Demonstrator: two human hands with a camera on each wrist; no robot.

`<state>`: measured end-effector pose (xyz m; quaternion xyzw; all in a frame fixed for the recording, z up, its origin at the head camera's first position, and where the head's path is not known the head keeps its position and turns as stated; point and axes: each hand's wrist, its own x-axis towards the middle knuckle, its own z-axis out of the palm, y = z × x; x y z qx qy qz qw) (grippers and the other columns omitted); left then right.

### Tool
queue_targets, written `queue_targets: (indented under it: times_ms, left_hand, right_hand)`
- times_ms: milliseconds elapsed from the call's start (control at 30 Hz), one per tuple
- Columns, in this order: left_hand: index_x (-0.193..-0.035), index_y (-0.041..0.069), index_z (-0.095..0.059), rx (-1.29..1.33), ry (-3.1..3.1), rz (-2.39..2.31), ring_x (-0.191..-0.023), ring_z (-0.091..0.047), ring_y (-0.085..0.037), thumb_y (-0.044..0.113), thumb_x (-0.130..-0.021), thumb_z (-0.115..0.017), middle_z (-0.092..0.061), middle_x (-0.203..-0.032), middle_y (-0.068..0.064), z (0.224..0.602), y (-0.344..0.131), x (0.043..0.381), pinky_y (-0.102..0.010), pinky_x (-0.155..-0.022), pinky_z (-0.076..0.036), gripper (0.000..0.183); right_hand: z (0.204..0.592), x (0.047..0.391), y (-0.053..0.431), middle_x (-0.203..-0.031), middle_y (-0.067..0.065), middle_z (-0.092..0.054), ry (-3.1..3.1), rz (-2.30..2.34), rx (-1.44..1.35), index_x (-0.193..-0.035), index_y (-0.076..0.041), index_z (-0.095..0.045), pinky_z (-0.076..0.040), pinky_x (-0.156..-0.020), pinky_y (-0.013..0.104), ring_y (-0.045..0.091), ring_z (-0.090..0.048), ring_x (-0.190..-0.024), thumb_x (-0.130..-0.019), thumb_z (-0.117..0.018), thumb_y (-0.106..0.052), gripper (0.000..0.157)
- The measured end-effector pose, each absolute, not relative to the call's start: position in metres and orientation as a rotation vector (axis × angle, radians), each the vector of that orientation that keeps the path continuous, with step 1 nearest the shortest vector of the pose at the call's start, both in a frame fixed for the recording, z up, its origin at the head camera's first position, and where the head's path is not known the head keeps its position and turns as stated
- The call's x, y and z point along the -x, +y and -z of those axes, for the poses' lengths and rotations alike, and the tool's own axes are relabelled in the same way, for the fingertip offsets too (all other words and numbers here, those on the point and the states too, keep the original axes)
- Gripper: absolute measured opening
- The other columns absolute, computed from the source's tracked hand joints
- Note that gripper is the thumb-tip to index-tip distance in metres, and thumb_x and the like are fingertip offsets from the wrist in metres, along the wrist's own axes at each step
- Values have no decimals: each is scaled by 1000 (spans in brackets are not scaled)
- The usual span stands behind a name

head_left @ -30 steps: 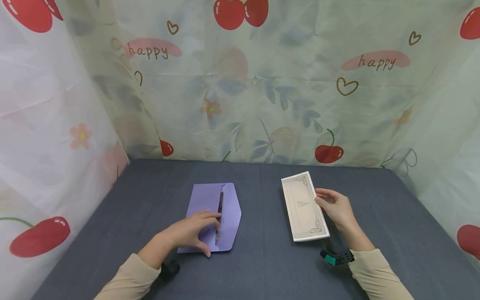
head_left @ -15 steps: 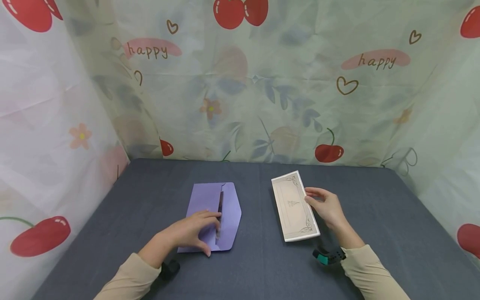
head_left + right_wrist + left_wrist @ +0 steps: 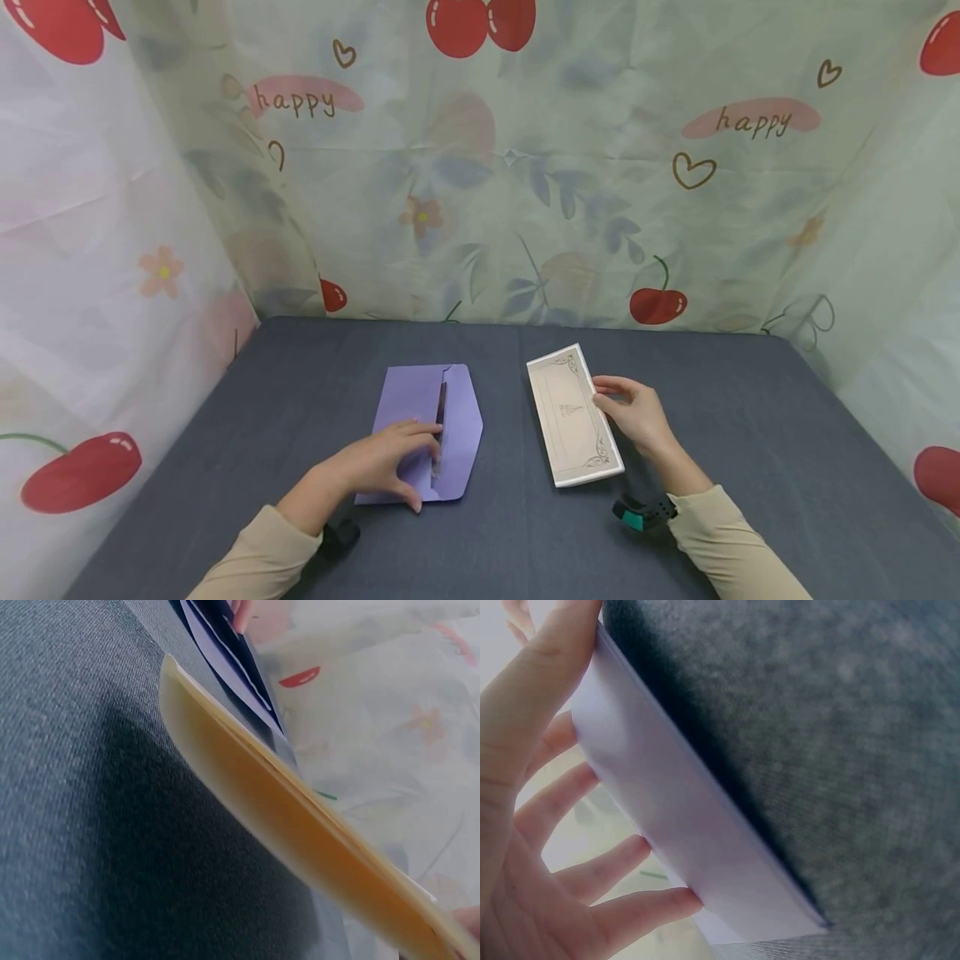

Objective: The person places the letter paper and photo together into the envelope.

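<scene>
One word can be read, "happy", and it stands twice on the patterned cloth (image 3: 525, 108) in the head view, in thin brown lower-case handwriting. One "happy" lies across a pink patch (image 3: 305, 95) in the upper left of the frame, the other across a second pink patch (image 3: 751, 117) in the upper right. Brown outline hearts are drawn near both: a small heart (image 3: 344, 53) above the left word, another small heart (image 3: 828, 73) above the right one's end, and a larger heart (image 3: 694, 171) below it. On the cream card (image 3: 551, 429), right of the frame's centre, marks below a tower-like emblem (image 3: 571, 409) are too small to read.
</scene>
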<state>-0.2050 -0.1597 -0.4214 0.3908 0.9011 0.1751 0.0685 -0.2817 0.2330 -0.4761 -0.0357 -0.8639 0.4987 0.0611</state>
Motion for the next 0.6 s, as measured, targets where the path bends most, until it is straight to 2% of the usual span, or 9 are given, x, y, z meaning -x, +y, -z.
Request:
queue_targets:
  times_ms: [233,300,433,600]
  left_hand:
    - [-105,16,-57,-1179,2710,-533,-131,-39,-42,41,-62,-82,-47,-141,-12,422,-160,205,-54,-108,-33,56]
    - [-104,15,-57,-1186,2710,-533,-131,-40,-42,41,-62,-82,-47,-141,-13,422,-160,205,-55,-108,-33,56]
    - [-104,15,-57,-1206,2713,-530,-130,-41,-42,41,-62,-81,-48,-140,-14,421,-161,205,-56,-107,-33,56]
    - [-104,15,-57,-1207,2709,-527,-130,-41,-42,43,-62,-81,-48,-140,-14,421,-161,205,-55,-107,-33,56]
  right_hand:
    - [468,276,223,-111,15,-63,-2610,-1545,60,-119,-8,-61,-57,-74,29,22,-66,-92,-87,-63,-13,32]
    - [460,270,217,-110,16,-64,-2605,-1543,39,-118,-6,-61,-56,-69,22,16,-66,-87,-86,-63,-12,32]
    - [442,255,204,-108,17,-64,-2580,-1576,11,-117,-2,-61,-54,-66,16,9,-65,-82,-85,-63,-12,33]
    - [432,247,192,-107,18,-64,-2556,-1610,1,-116,0,-61,-55,-68,19,10,-65,-84,-85,-63,-10,33]
